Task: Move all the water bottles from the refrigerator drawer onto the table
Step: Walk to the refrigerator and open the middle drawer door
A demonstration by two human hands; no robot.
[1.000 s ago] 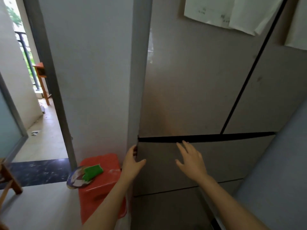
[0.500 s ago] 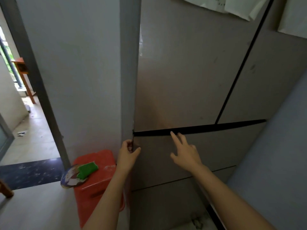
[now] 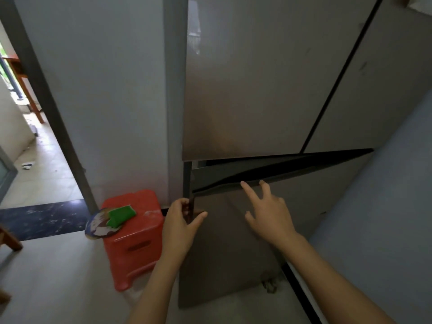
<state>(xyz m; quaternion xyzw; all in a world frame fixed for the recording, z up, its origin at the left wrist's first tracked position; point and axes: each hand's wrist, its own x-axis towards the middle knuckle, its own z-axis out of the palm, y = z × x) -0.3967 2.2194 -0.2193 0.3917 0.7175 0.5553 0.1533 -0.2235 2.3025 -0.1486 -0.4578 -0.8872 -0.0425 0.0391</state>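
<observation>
The drawer (image 3: 233,242) sits at 12 o'clock from both hands, low on the fridge (image 3: 245,90). It is out a little, and a dark gap (image 3: 268,169) shows along its top. The long top edge runs from 9 o'clock to 3 o'clock, so the drawer must slide toward 6 o'clock, at the person. The left hand (image 3: 180,220) grips the drawer's 9 o'clock edge, thumb on the front, fingers curled behind. The right hand (image 3: 268,211) is open with straight fingers, tips up at the top edge. I cannot tell if they touch. The left hand looks set to pull. No bottles show; they are likely inside, behind the gap.
</observation>
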